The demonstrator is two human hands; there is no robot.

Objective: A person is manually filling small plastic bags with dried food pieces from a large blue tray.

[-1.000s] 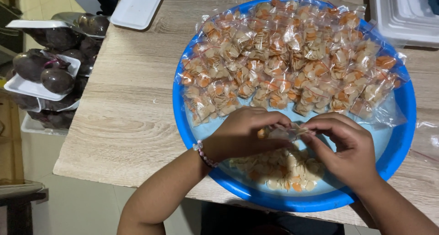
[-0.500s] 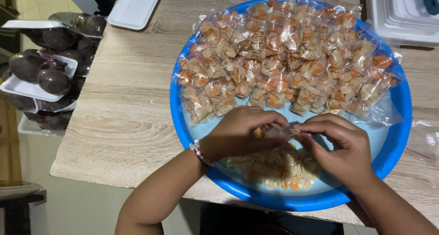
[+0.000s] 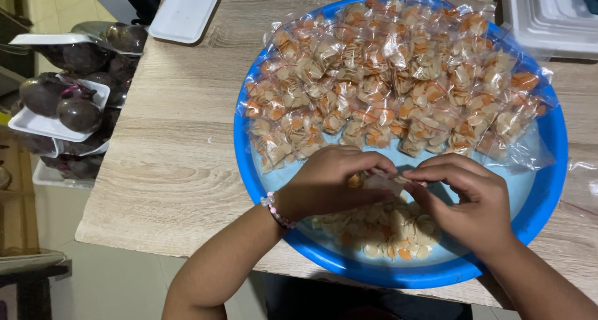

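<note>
Both hands, left hand [image 3: 333, 186] & right hand [image 3: 464, 198], were closed w/ fingertips pinching a small clear bag [image 3: 381, 183] between them over the loose chips [image 3: 380, 230] just below; best kept level, top edge pressed straight across so nothing spilled into the blue basin [image 3: 548, 195]

The left hand [image 3: 333, 186] and right hand [image 3: 470, 198] cover most of a small clear bag [image 3: 383, 183] (contents unreadable); the white trays [image 3: 551, 15] run off-frame.

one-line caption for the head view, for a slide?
Left hand and right hand pinch a small clear bag over loose chips in a blue basin.
</note>
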